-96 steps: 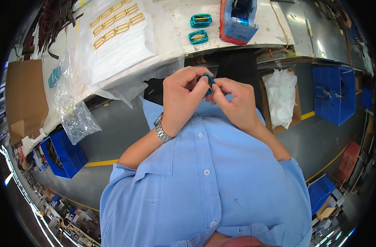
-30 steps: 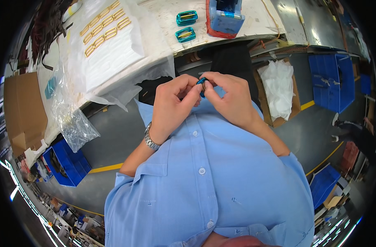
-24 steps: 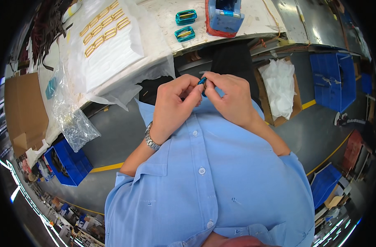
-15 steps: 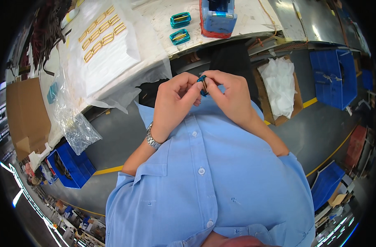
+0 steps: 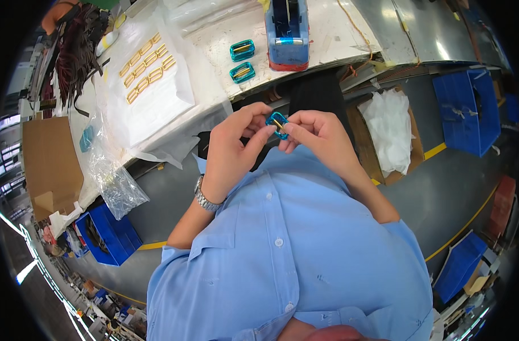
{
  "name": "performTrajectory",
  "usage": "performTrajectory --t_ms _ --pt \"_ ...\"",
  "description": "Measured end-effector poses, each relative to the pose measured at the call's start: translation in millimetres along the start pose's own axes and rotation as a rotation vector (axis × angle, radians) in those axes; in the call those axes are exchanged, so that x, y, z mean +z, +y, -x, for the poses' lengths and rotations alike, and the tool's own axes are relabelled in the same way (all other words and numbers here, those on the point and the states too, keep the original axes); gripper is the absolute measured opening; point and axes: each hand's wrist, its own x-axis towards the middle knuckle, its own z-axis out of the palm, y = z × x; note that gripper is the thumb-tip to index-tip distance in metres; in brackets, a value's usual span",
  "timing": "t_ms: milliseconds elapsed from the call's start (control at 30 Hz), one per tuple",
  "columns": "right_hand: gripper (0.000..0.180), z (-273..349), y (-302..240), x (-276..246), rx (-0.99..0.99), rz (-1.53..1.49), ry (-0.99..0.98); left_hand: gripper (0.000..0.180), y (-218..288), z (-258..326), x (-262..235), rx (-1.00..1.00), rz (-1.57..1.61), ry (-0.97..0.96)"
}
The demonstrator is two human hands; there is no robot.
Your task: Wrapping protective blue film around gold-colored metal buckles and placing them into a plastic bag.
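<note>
Between my two hands, above my lap, is a translucent teal buckle [image 5: 277,121] with a gold bar across its middle. My left hand [image 5: 235,149] pinches its left side between thumb and fingers. On its right side, the thumb and fingers of my right hand [image 5: 321,136] close on the buckle and its bar. Two similar teal buckles lie on the table near its front edge, one farther back [image 5: 242,50] and one nearer [image 5: 242,73]. Gold metal buckle frames [image 5: 148,68] lie in three rows on white sheeting [image 5: 157,116] at the left.
A blue tape dispenser [image 5: 288,48] stands at the table edge. Right of me, a cardboard box [image 5: 366,136] holds white plastic wrapping, with a blue crate [image 5: 464,111] beyond. Clear plastic bags [image 5: 118,190] hang off the table at left, beside a cardboard box [image 5: 53,162].
The teal buckle has turned from nearly edge-on to showing its open face and gold bar. My right fingers have shifted lower on it. The view has moved slightly.
</note>
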Motion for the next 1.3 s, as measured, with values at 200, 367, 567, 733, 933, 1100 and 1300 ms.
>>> performTrajectory --t_ms 200,367,567,733,933,1100,1300 --pt "0.015 1.5 -9.0 -6.4 0.025 0.153 -0.066 0.049 29.4 -12.5 -14.6 0.724 -0.81 -0.21" --pt "0.018 -4.2 -8.0 -6.0 -0.038 -0.018 -0.039 0.039 39.3 -26.7 -27.3 0.7 -0.803 -0.046" --pt "0.02 -1.4 1.4 -16.2 -0.025 0.035 -0.058 0.03 28.9 -90.0 -63.2 0.669 -0.889 0.308" --pt "0.019 1.1 9.3 -27.8 -0.014 -0.011 -0.04 0.031 34.6 -87.2 -55.9 0.484 -0.915 0.325" --pt "0.018 -5.5 15.6 -44.1 0.035 -0.04 -0.068 0.033 16.8 -76.0 -37.4 0.449 -0.913 0.377" --pt "0.019 -5.6 27.1 -54.8 0.054 -0.065 -0.11 0.036 12.1 -81.7 -27.5 0.438 -0.93 0.319" --pt "0.023 5.0 15.1 -62.8 -0.028 0.108 -0.156 0.043 -4.0 -70.4 -33.5 0.386 -0.878 0.304"
